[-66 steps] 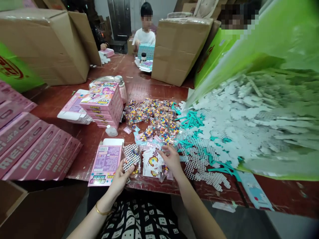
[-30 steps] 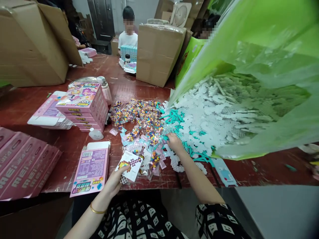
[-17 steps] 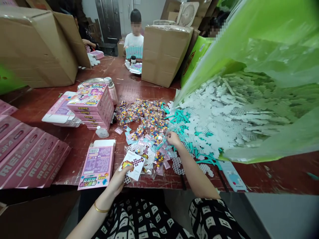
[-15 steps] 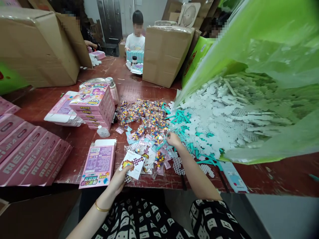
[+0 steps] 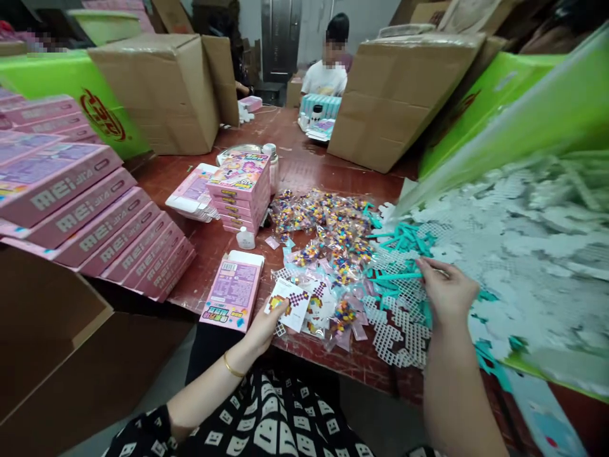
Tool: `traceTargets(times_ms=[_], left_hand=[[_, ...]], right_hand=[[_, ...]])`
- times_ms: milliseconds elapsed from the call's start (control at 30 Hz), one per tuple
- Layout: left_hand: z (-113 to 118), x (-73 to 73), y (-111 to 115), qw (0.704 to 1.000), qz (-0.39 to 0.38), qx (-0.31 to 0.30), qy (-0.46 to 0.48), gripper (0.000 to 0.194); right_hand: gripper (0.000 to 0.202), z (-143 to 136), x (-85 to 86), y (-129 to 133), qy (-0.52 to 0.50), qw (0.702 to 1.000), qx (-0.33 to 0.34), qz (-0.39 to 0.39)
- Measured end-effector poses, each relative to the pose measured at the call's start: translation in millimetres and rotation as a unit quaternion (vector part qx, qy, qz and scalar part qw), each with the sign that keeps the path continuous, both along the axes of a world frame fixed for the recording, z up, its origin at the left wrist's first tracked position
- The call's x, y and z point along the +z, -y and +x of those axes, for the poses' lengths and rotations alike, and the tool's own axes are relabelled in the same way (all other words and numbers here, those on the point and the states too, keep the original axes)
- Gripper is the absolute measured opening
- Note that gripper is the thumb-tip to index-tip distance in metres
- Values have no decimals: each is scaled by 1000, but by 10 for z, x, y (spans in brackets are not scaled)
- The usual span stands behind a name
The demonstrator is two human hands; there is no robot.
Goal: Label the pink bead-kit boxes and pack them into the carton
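In the head view, my left hand (image 5: pixel 264 329) is closed on a white pattern card (image 5: pixel 295 310) printed with a pixel design, thumb on top. Beneath and beside the card lie another printed card (image 5: pixel 318 306) and clear bags of coloured beads (image 5: pixel 345 314). My right hand (image 5: pixel 450 289) is at the edge of the white grid pieces, fingers pinched on the end of a slim teal plastic stick (image 5: pixel 396 277) that points left. More teal sticks (image 5: pixel 412 240) lie loose just beyond it. White mesh grid boards (image 5: pixel 399 339) are below the hand.
An opened pink box (image 5: pixel 233 291) lies left of my left hand, with stacked pink boxes (image 5: pixel 240 190) behind. More pink boxes (image 5: pixel 118 231) are piled at far left. A green bag (image 5: pixel 537 120) spills white pieces at right. Cartons (image 5: pixel 404 95) and a seated person (image 5: pixel 326 76) are across the table.
The view has turned left. My right hand has moved right, away from the bead bags to the teal sticks and grids. My left hand still holds the card in about the same place.
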State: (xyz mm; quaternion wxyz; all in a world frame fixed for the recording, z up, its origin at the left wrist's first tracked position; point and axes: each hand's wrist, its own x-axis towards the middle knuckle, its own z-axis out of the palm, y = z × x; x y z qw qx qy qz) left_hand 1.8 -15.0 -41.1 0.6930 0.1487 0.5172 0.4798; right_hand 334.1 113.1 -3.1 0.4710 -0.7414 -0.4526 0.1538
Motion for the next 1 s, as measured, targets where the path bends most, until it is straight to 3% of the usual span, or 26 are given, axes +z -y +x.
traceTargets(times_ms=[67,133,200,233,300,400,467,533,700,800,867,1000], left_hand=[[54,-5,22,1000,21,-14,10,68],[101,3,49,997,55,-35,29,74],[110,26,71,994,83,-58,34,75],[98,43,78,994,89,-62,28,74],[47,86,84,995,88,-55,9,72],[-39,148,86,995,87,-52,6,71],[-66,164,85,994,86,-65,15,71],[-73,145,79,994,85,-63,12,71],[-97,-22,17,993,78,-51,-69,72],[-92,-101,-13,989,73,-81,-95,65],[-62,-120,-6,992,67,-95,-55,61],[-13,-146,33,993,79,-90,-5,64]], right_hand=[[40,-390,125,235,-62,991,109,52],[26,-947,163,473,-50,950,294,94],[14,-1465,123,642,-34,915,382,126],[12,-1660,85,693,-23,911,385,144],[11,-1901,-18,733,-5,931,323,169],[37,-2034,-214,692,-68,959,237,143],[47,-2100,-343,640,-150,953,245,93],[42,-2169,-430,592,-158,953,251,68],[31,-2210,-385,494,59,971,198,121],[26,-2239,-295,447,67,965,214,137],[26,-2312,-288,423,65,963,225,129],[30,-2476,-424,392,54,973,209,76]])
